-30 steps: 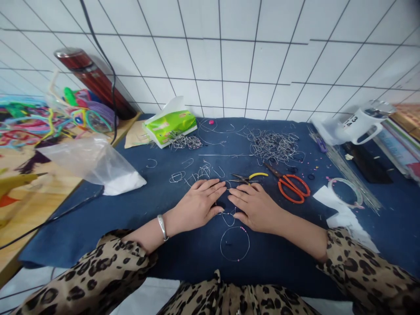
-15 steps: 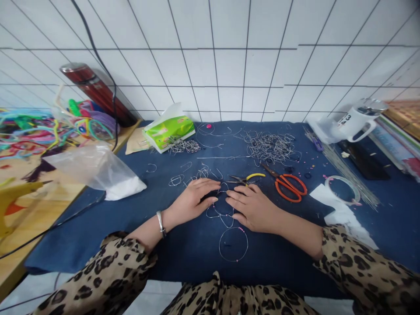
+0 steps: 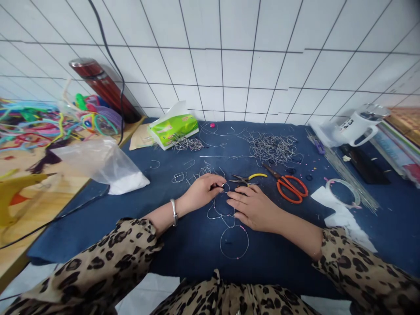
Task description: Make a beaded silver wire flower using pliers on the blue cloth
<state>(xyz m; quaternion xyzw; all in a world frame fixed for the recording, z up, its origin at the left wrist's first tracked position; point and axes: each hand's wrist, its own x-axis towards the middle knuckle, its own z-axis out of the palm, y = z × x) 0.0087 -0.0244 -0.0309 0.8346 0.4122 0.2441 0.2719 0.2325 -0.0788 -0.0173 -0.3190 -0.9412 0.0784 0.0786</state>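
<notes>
My left hand (image 3: 202,192) is closed in a pinch, thumb and forefinger on the small upper loop of a thin silver wire piece. My right hand (image 3: 254,208) lies flat with its fingers stretched out, the fingertips at the right side of that piece. The bent wire loops (image 3: 215,217) carry a few pink beads and lie on the cloth between my hands. Below them is a round wire ring (image 3: 248,245) with pink beads on its upper right and bottom. Just beyond my right fingers lie yellow-handled pliers (image 3: 257,176), partly hidden.
Orange-handled scissors (image 3: 299,194) lie to the right of the pliers. Behind is a heap of bent wires (image 3: 274,148), near a green tissue pack (image 3: 177,129). A bag of white powder (image 3: 126,181) sits left; a wire coil (image 3: 356,194) and white mug (image 3: 357,127) are right.
My left fingers have closed into a pinch on the wire's upper loop; before, they were more spread beside it. My right hand stays nearly in place. The view has shifted slightly.
</notes>
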